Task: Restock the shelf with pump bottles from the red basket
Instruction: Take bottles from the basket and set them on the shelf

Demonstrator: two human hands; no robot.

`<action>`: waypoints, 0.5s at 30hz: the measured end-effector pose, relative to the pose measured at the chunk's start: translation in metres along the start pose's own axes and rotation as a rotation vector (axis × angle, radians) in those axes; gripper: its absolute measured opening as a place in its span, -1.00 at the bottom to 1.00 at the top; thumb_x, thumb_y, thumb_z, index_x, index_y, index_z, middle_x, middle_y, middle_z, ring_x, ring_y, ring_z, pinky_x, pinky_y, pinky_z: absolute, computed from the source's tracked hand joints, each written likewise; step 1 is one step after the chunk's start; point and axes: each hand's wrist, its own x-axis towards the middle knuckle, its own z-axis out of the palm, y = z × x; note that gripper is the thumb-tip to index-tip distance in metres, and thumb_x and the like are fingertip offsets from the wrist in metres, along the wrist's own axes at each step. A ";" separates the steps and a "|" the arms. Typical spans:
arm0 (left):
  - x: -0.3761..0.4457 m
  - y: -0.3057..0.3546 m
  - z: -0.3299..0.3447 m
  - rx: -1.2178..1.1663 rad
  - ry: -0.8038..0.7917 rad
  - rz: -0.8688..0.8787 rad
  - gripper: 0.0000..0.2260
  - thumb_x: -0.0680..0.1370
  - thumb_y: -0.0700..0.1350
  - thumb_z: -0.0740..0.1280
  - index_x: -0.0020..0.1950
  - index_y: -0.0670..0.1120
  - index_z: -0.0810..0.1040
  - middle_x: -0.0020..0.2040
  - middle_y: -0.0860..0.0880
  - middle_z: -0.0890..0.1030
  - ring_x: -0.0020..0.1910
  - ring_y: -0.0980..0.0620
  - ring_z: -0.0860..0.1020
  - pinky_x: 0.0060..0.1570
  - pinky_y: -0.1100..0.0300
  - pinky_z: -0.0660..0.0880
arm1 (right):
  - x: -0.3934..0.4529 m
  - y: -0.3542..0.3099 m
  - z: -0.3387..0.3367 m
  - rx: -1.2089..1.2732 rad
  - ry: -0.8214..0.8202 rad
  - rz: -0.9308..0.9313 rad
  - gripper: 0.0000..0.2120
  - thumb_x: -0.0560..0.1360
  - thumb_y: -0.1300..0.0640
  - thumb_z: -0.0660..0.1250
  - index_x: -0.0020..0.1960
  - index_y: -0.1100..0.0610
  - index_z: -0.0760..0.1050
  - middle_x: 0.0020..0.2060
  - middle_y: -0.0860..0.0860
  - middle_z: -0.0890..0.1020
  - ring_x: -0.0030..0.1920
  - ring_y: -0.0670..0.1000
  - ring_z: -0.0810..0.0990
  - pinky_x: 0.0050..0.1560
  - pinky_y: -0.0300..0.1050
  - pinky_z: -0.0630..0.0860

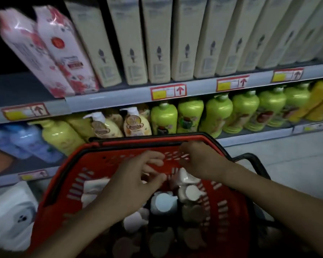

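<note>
A red basket [104,161] fills the lower middle of the head view, packed with several pump bottles [164,203] whose white tops point up. My left hand [134,179] hovers over the basket's middle with fingers spread and loosely bent, holding nothing. My right hand [199,161] reaches to the basket's far side, fingers curled over a white pump top [186,178]; I cannot tell whether it grips it. On the middle shelf [254,135] behind the basket stand cream pump bottles [136,125] and green bottles [164,118].
Beige boxes [157,43] and pink floral packs [50,53] line the upper shelf. Blue bottles [26,142] and a yellow bottle [60,135] lie at the left. White packs [9,215] sit at the bottom left. Grey floor [287,155] is on the right.
</note>
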 end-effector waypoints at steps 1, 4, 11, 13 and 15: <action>0.002 -0.001 0.005 0.006 -0.012 -0.006 -0.68 0.52 -0.08 0.49 0.19 0.23 0.54 0.08 0.26 0.65 0.00 0.26 0.65 0.03 0.19 0.59 | 0.002 0.002 0.006 -0.081 -0.036 -0.006 -0.76 0.56 0.11 0.34 0.20 0.14 0.57 0.12 0.19 0.62 0.15 0.23 0.58 0.11 0.04 0.53; 0.012 -0.011 0.018 0.057 -0.034 -0.038 -0.66 0.55 -0.13 0.46 0.29 0.12 0.53 0.13 0.18 0.63 0.00 0.28 0.63 -0.03 0.44 0.51 | 0.005 0.010 0.026 -0.262 -0.135 0.022 -0.55 0.54 0.07 0.33 0.40 0.13 0.42 0.32 0.18 0.46 0.35 0.25 0.43 0.33 0.09 0.44; 0.009 -0.041 0.038 0.204 -0.133 -0.098 -0.58 0.56 -0.25 0.30 0.39 0.06 0.47 0.18 0.15 0.61 0.00 0.27 0.59 0.04 0.41 0.52 | -0.024 -0.003 0.078 -0.234 -0.308 -0.350 -0.51 0.44 -0.07 0.27 0.34 0.00 0.39 0.25 0.03 0.56 0.20 0.10 0.56 0.13 0.02 0.52; 0.006 -0.046 0.043 0.271 -0.185 -0.102 -0.56 0.55 -0.24 0.28 0.41 0.06 0.44 0.23 0.10 0.61 0.05 0.23 0.60 0.13 0.22 0.56 | -0.030 -0.005 0.089 -0.192 -0.309 -0.332 -0.46 0.40 -0.12 0.24 0.35 -0.04 0.31 0.26 0.01 0.55 0.20 0.10 0.58 0.06 0.12 0.60; 0.005 -0.051 0.044 0.319 -0.188 -0.104 -0.54 0.53 -0.25 0.26 0.41 0.04 0.45 0.26 0.05 0.61 0.14 0.16 0.58 0.18 0.17 0.55 | -0.030 -0.004 0.094 -0.195 -0.309 -0.366 -0.42 0.38 -0.17 0.29 0.36 -0.07 0.28 0.27 -0.02 0.53 0.20 0.08 0.58 0.04 0.14 0.62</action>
